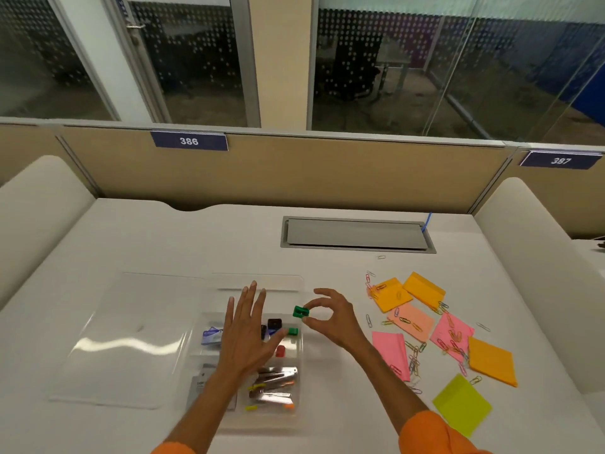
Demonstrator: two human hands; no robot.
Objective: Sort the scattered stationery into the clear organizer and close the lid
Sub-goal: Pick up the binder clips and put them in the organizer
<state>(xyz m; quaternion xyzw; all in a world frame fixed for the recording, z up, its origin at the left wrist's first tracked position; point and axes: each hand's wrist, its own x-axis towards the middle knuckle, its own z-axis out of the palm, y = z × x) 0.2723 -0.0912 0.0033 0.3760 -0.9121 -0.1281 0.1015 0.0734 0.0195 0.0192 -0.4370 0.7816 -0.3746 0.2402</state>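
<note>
Nearest us, our left hand (246, 326) hovers flat with fingers spread over the clear organizer (296, 381), hiding part of its middle compartments, while our right hand (330, 317) pinches a green sharpener (300, 311) between thumb and forefinger just off the organizer's right edge. From the right hand, the compartment already holding a second green piece (292, 331) lies at about 8 o'clock, very near, so we judge the right hand does the drop. Farther off, at 3 o'clock, sticky notes (389, 348) and paper clips (413, 358) lie unsorted, and the lid (124, 335) lies open at 9 o'clock.
</note>
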